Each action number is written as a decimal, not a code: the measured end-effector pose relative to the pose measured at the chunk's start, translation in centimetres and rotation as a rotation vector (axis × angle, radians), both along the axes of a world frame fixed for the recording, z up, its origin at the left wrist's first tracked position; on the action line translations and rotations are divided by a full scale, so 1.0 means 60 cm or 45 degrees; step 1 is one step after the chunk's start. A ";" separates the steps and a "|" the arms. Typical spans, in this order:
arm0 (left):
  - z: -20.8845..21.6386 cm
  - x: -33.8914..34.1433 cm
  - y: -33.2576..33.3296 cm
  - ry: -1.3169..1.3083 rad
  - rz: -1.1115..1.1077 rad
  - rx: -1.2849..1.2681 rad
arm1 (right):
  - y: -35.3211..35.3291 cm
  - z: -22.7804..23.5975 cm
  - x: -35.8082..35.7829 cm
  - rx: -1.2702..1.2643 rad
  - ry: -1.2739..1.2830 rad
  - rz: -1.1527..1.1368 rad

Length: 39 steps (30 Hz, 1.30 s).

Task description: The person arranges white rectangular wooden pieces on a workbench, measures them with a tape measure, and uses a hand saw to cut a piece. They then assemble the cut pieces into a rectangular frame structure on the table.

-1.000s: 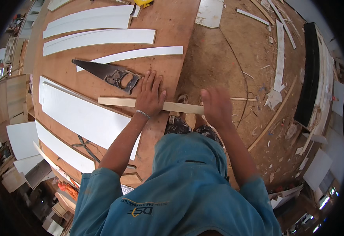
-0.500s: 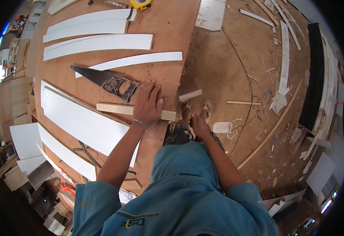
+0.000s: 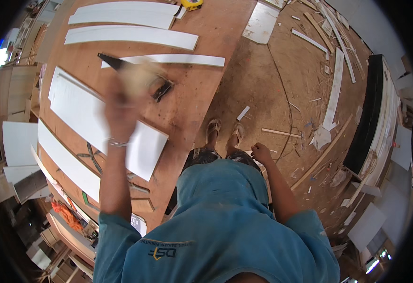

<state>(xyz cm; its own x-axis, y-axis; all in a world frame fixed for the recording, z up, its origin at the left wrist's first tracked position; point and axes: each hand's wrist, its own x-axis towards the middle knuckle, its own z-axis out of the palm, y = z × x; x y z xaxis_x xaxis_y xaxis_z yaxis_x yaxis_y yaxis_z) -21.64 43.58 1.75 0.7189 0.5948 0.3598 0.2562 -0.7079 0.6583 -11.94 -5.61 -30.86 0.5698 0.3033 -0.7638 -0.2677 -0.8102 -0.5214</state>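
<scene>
Smeared by motion, my left hand (image 3: 121,111) is raised over the workbench (image 3: 183,104) and grips a pale wooden strip (image 3: 143,78), also blurred. Beneath the strip lies a handsaw (image 3: 161,89), its dark blade pointing to the far left and partly hidden. A long white-faced panel (image 3: 147,148) rests on the bench under my left forearm. My right hand (image 3: 261,153) hangs beside my right leg, away from the bench, with its fingers curled in and nothing visible in them.
Several white boards (image 3: 131,35) and a narrow white strip (image 3: 187,59) lie farther along the bench, near a yellow tape measure (image 3: 192,4). A small offcut (image 3: 243,112) lies on the floor ahead of my feet. Scrap strips, a cable (image 3: 282,80) and a long black-topped piece (image 3: 364,113) are to the right.
My left hand has lifted the wooden strip off the bench and swung it left and away over the saw. The offcut has dropped to the floor. My right hand has moved right.
</scene>
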 end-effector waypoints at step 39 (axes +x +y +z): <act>-0.301 -0.482 0.069 1.059 1.144 -0.108 | -0.003 -0.676 0.262 -0.372 -0.096 -0.112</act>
<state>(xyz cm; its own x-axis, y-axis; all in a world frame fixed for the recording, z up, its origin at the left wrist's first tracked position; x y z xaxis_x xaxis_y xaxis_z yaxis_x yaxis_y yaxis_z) -50.58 47.73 -16.32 0.0330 0.9965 -0.0769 0.9950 -0.0255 0.0969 3.79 -5.77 -71.42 0.6426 0.0244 -0.7658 -0.3126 -0.9042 -0.2911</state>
